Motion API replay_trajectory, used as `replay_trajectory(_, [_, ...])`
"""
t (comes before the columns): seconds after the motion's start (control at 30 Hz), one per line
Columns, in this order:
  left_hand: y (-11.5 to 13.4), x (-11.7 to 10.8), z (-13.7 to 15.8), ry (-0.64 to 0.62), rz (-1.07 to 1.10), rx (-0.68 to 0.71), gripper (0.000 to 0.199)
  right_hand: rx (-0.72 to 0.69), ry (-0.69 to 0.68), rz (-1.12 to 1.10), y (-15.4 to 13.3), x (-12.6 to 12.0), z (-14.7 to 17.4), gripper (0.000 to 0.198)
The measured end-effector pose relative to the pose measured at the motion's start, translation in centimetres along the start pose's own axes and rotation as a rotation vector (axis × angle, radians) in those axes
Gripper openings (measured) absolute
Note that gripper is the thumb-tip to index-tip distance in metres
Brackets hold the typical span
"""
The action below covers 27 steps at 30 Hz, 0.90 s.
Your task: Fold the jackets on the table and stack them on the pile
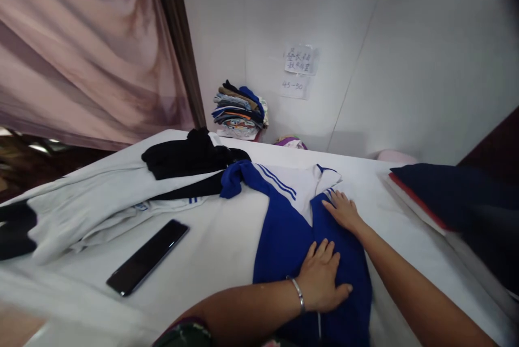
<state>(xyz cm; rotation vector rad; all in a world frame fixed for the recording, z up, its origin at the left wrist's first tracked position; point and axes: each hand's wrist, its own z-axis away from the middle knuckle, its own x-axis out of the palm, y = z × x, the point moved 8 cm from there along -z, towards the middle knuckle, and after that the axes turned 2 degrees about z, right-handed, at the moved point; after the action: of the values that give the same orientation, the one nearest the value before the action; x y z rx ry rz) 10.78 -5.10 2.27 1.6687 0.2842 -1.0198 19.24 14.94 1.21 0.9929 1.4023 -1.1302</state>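
A blue and white jacket with striped sleeves is spread over the white-covered table, its collar pointing away from me. My left hand, with a silver bracelet at the wrist, lies flat on the blue body, fingers spread. Farther up, my right hand rests open on the jacket's right shoulder, by the stripes. The left sleeve is bent outward and its blue end touches the black clothing. The lower hem runs out of the frame.
A black phone lies to the left. Behind it are a white and black garment and black clothing. Dark folded clothes sit at the right. A clothes stack stands beyond the table by the wall, below paper notes.
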Motion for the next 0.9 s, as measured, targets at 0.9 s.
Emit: replay_trajectory(0.9, [-22.0, -32.5, 7.7, 0.792, -0.226, -0.86, 0.019, -0.095, 0.108, 0.114, -1.6, 2.0, 5.0, 0.063])
